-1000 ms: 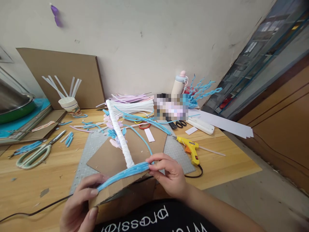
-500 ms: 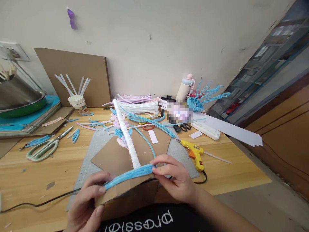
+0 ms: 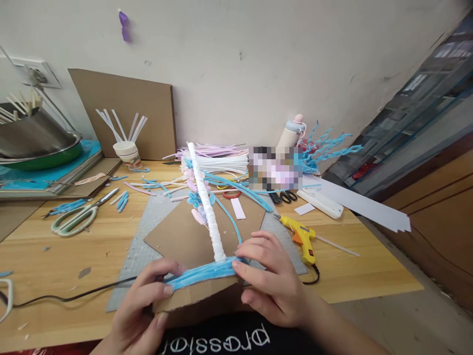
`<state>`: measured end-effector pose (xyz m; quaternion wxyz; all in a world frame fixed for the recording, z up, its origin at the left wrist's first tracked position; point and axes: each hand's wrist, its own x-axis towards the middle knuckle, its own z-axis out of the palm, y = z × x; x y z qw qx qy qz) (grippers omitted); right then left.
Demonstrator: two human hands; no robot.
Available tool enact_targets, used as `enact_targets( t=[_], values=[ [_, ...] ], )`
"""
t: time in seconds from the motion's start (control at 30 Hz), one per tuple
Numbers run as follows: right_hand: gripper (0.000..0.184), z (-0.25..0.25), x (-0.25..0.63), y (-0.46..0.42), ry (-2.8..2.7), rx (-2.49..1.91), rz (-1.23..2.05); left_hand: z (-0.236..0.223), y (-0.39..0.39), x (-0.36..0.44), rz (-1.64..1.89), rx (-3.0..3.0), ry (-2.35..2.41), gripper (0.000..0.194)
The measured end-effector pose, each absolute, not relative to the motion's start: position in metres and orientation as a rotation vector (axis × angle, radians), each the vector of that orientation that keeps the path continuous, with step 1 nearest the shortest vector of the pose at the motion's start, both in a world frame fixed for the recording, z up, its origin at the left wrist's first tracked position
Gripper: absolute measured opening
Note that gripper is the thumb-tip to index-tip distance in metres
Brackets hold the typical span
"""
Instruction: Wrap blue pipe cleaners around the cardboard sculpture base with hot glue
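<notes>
My left hand point(image 3: 144, 296) is closed on the left end of a cardboard base point(image 3: 195, 293), thumb below and fingers on top. Blue pipe cleaners point(image 3: 203, 272) lie side by side along the base's upper face. At their right end my right hand point(image 3: 271, 278) has its fingertips pressed on the strands, and one loose blue length runs up and back from there. A white wrapped stem point(image 3: 207, 207) rises from the base, leaning a little left. Blue and pink fuzzy flowers point(image 3: 195, 198) show beside the stem; whether they are attached to it I cannot tell.
A yellow glue gun point(image 3: 301, 239) lies to the right, its black cord passing behind my hands. Green-handled scissors point(image 3: 79, 217) are at left. Behind are a paper cup point(image 3: 127, 153) with white sticks, bundled pipe cleaners point(image 3: 221, 162) and a bottle point(image 3: 290, 135). A cardboard sheet point(image 3: 177, 231) covers part of the grey mat point(image 3: 125, 276).
My right fingers have shifted from a pinch at the strands' right end to lying more across their top, the thumb lower. The base tilts slightly differently; the view has shifted left.
</notes>
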<state>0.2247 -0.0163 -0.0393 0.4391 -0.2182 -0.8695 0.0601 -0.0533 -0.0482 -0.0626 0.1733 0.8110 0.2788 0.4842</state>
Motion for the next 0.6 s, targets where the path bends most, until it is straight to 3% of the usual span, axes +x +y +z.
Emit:
enact_targets(
  t=[0.17, 0.33, 0.43, 0.5, 0.6],
  values=[
    [0.029, -0.034, 0.226, -0.017, -2.212, -0.575, 0.088, -0.067, -0.048, -0.054, 1.367, 2.301, 0.806, 0.029],
    [0.036, -0.061, 0.225, -0.019, -1.816, -0.676, 0.823, -0.072, -0.045, -0.061, 1.356, 2.291, 0.858, 0.030],
    [0.060, -0.081, 0.226, -0.019, -1.663, -0.750, 1.165, -0.070, -0.045, -0.064, 1.334, 2.280, 0.876, 0.029],
    [0.074, -0.089, 0.226, -0.017, -1.730, -0.801, 1.275, -0.068, -0.047, -0.063, 1.339, 2.230, 0.931, 0.026],
    [0.076, -0.094, 0.227, -0.013, -1.846, -0.886, 1.248, -0.067, -0.052, -0.061, 1.368, 2.117, 1.065, 0.022]
  ],
)
